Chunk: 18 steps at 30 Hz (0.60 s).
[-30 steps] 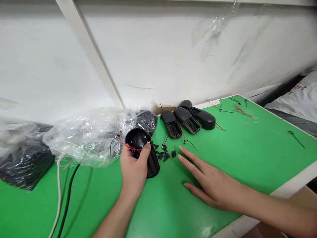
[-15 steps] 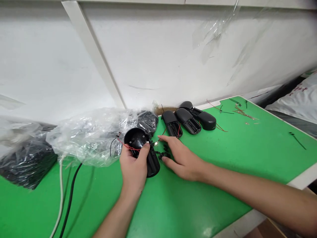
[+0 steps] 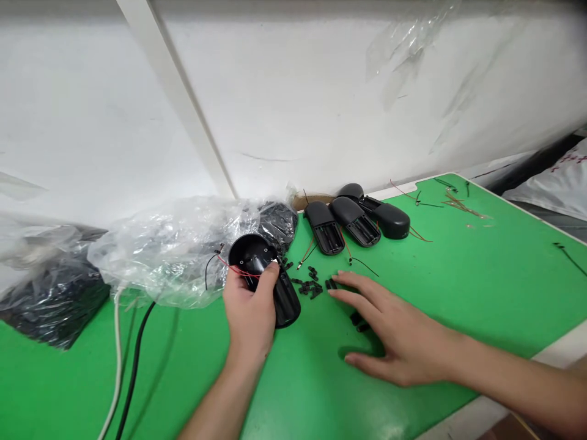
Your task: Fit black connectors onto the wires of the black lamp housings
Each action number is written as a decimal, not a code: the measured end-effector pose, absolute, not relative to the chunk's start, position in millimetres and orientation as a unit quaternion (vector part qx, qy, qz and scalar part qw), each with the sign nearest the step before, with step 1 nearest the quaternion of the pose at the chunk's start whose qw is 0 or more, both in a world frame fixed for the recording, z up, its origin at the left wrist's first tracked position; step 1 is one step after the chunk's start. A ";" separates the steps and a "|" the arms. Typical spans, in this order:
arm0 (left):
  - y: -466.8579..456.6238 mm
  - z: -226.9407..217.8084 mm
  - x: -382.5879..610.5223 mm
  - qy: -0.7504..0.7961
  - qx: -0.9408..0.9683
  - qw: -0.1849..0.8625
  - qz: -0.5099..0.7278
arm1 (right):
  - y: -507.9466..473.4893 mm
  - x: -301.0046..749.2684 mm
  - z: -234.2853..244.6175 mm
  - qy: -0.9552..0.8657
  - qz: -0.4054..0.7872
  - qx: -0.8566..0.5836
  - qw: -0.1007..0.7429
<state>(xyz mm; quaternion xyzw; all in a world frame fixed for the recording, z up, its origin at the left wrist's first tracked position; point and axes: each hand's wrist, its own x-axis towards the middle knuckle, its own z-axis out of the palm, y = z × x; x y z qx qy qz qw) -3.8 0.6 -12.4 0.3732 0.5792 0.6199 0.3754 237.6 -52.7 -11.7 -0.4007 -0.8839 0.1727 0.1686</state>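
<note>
We are seeing smooth, glossy plastic inside the black housing (image 3: pixel 285 299), while on the black cases (image 3: pixel 347 211) we are finding a duller, near-matt plastic. We are noticing thin, crinkled, shiny film on the clear bag (image 3: pixel 151 247). Across the green tabletop (image 3: pixel 293 385) we are reading a smooth surface with a soft sheen, and on the white wall (image 3: pixel 275 91) we are making out a flat, mostly matt finish, lightly scuffed.

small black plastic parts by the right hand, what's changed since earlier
The right hand reached left to the small black plastic parts, then drew back right, open; a couple of black plastic pieces now show beneath it. The left hand still holds the hollow black plastic shell; the dark rounded plastic housings stay put.
</note>
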 end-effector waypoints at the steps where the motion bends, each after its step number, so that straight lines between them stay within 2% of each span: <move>1: 0.8 -12.2 -3.4 0.580 0.371 0.373 0.622 | -54.5 235.1 -15.2 -0.888 0.146 -0.408 0.153; 7: 3.7 -10.7 -3.0 0.582 0.331 0.339 0.661 | -30.0 201.1 -21.3 -0.892 0.109 -0.403 0.173; 12: 6.9 -11.1 -5.5 0.596 0.286 0.288 0.693 | -11.1 176.5 -16.6 -0.890 0.132 -0.382 0.211; 18: 6.7 -10.0 -5.2 0.595 0.283 0.282 0.697 | -7.4 173.6 -16.6 -0.890 0.140 -0.367 0.230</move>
